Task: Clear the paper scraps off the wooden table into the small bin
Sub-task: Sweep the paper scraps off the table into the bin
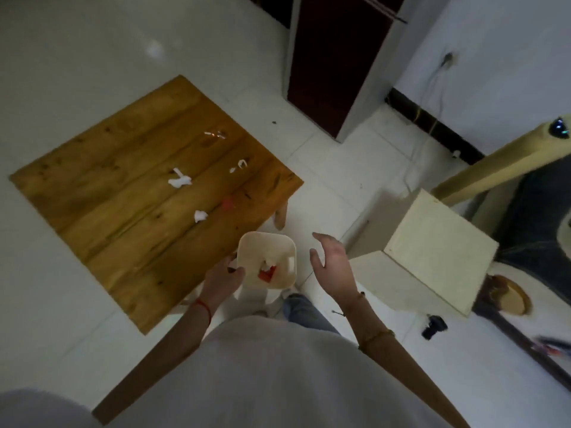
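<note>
The table (129, 193) is planked wood, knotty, with a low satin sheen. The scraps (179, 180) look like crumpled white paper. The bin (268, 242) seems smooth matt cream plastic. The floor (333, 168) is glossy pale tile.

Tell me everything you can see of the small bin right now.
The small bin is cream, looks like plastic, squarish with rounded corners and an open top. A slot-like handle cutout shows on its right inner wall. It is seen from above at the wooden table's near corner. Red and white scraps lie inside. The left hand grips its left rim; the right hand hangs open beside it, apart.
</note>
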A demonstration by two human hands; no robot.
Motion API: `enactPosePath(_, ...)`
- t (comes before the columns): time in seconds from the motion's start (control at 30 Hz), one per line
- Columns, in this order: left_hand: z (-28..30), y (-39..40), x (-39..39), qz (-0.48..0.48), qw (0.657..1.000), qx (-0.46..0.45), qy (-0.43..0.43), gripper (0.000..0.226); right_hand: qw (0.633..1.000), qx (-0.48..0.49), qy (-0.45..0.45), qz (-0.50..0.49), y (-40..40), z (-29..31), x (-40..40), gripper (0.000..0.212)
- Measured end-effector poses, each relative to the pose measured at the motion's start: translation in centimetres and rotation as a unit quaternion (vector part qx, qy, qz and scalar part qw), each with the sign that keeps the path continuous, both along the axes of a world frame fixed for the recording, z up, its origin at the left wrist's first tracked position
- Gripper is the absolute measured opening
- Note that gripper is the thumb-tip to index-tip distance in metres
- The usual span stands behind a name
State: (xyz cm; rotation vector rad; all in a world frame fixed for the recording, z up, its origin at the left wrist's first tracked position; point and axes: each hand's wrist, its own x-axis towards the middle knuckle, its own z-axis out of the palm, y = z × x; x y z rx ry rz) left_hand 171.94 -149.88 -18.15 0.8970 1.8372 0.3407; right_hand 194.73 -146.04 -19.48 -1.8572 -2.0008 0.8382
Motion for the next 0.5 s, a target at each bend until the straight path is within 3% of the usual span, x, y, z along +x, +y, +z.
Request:
enactPosePath(0.2, -2.2, 0.0, 1.8, 0.151, 0.988, -0.032, 0.002, 0.046, 0.984, -0.006, 0.001, 0.176, 8.1, -2.0, -0.4, 0.04)
enactPosePath(0.5, -7.3, 1.0, 3.4, 0.306, 0.947, -0.096, -0.03, 0.053, 0.947, -0.031, 0.009, 0.32, 16.4, -7.8, -6.4, 0.04)
